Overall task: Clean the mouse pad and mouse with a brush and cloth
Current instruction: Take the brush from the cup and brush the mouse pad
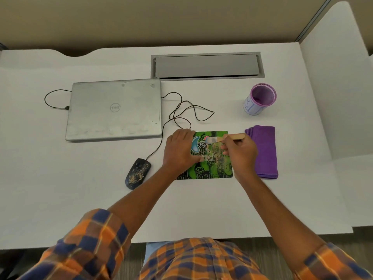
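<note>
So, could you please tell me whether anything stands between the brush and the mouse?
Yes: the left hand, pressing the left side of the mouse pad, lies between the brush in the right hand and the mouse on the desk.

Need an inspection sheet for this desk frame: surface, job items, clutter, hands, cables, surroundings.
Surface: white desk; grey hatch closed at the back.
Job's things: green mouse pad flat on the desk; brush over its far part; black mouse left of the pad, speckled with debris; folded purple cloth to its right.
Clutter: closed laptop; purple cup.
Hands: left hand presses the pad's left side; right hand grips the brush handle.
Cables: mouse cable loops behind the pad; second cable at the laptop's left.
Surroundings: beige partition; white side panel.
</note>
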The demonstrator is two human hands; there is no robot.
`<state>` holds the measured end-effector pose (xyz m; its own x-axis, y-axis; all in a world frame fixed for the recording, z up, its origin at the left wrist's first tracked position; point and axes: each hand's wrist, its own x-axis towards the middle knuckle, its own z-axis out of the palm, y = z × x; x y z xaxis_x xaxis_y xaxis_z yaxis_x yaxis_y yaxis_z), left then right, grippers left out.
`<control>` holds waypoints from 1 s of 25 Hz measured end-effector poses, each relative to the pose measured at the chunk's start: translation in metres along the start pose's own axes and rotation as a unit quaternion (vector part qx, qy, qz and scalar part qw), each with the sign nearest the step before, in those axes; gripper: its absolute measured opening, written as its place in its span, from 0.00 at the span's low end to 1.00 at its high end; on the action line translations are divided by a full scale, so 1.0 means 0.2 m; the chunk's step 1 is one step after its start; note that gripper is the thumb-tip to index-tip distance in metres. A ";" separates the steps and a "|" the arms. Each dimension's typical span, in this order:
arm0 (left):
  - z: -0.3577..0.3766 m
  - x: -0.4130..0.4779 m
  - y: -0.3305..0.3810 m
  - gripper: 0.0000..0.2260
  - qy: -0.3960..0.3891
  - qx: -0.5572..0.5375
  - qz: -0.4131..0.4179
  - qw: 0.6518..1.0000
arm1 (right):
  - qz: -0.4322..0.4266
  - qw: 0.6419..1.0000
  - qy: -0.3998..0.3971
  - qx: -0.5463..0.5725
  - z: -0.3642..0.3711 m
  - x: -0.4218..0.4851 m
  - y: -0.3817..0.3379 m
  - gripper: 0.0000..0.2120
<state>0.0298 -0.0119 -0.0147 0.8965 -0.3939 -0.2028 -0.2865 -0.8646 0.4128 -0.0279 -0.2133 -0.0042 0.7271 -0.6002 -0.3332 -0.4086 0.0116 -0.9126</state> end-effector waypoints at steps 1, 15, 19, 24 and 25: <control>0.02 0.01 -0.01 0.47 -0.014 0.025 0.016 0.999 | -0.004 1.000 -0.005 -0.015 0.03 0.00 0.01 0.03; 0.09 0.09 0.01 0.55 -0.120 0.132 0.092 0.980 | -0.028 0.995 0.021 -0.092 -0.04 0.08 0.04 0.03; 0.07 0.10 0.02 0.56 -0.121 0.138 0.098 0.978 | -0.036 0.994 -0.017 -0.102 0.09 0.05 0.00 0.03; 0.06 0.11 0.02 0.56 -0.119 0.156 0.106 0.975 | -0.024 0.994 -0.017 -0.108 0.03 0.05 0.04 0.02; 0.06 0.11 0.02 0.57 -0.119 0.158 0.107 0.974 | -0.028 0.993 -0.009 -0.113 0.00 0.06 0.05 0.02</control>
<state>0.0434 -0.0276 -0.0289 0.7117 -0.6045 -0.3579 -0.5816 -0.7928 0.1824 -0.0235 -0.2211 -0.0162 0.7612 -0.5798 -0.2905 -0.4801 -0.2027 -0.8535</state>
